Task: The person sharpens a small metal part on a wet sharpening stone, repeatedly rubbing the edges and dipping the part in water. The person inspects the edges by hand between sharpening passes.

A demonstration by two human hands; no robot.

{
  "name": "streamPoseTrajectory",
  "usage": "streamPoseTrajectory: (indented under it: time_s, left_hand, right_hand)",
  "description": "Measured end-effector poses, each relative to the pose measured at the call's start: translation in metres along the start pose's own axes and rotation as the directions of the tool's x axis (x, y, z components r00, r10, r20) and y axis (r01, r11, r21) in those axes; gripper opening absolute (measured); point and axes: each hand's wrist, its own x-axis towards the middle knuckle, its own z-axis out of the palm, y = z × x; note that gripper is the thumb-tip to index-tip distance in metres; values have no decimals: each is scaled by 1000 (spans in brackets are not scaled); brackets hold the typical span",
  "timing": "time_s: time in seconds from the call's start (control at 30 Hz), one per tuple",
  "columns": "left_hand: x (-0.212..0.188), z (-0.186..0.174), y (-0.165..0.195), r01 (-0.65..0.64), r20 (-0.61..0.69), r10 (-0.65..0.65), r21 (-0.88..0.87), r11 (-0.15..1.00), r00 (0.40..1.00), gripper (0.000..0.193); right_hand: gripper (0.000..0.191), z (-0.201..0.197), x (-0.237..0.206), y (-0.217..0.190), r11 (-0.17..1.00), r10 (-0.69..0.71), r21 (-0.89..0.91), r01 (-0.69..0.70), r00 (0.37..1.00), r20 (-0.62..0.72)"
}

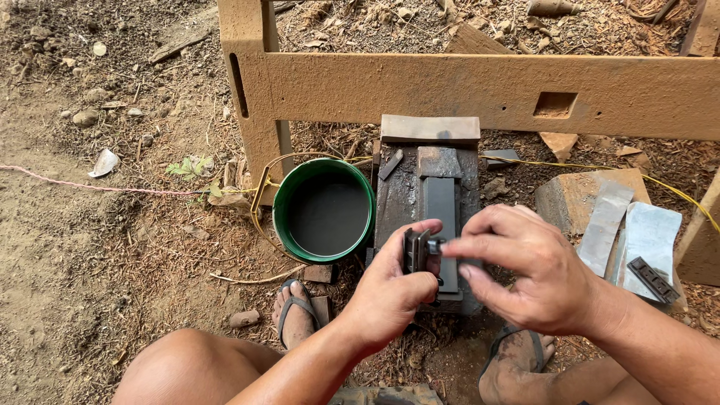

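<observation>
L hand [390, 289] grips small dark metal piece [417, 250] over sharpening stone [440, 210], near block's front edge; R hand [525, 274] pinches its knob (tiny). Could slip into green bucket [324, 211] w/ loose grip.

One green bucket [324, 210], one sharpening stone [440, 206], two hands, two sandalled feet.

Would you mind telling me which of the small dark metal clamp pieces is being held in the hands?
The one over the sharpening stone, gripped by the left hand and touched by the right hand: the held clamp. The other clamp lies untouched on the metal sheets at right.
</observation>
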Motion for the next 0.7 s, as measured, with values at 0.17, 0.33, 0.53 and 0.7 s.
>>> streamPoseTrajectory:
  time_s: [0.17, 0.33, 0.53, 0.7]
  left_hand:
    - [1, 1, 0, -21, 16, 20, 22, 1000, 1000, 75]
    - [0, 3, -1, 5, 4, -5, 24, 1000, 1000, 74]
    - [0, 2, -2, -39, 15, 38, 67, 997, 999, 76]
    - [0, 3, -2, -12, 24, 11, 42, 999, 1000, 73]
  right_hand:
    - [28, -3, 0, 1, 1000, -5, 4, 4, 1000, 27]
    - [32, -4, -1, 2, 983, 10, 183, -12, 1000, 10]
    - [21, 1, -1, 2, 1000, 10, 9, -11, 998, 68]
    - [31, 1, -1, 2, 999, -12, 41, 11, 1000, 17]
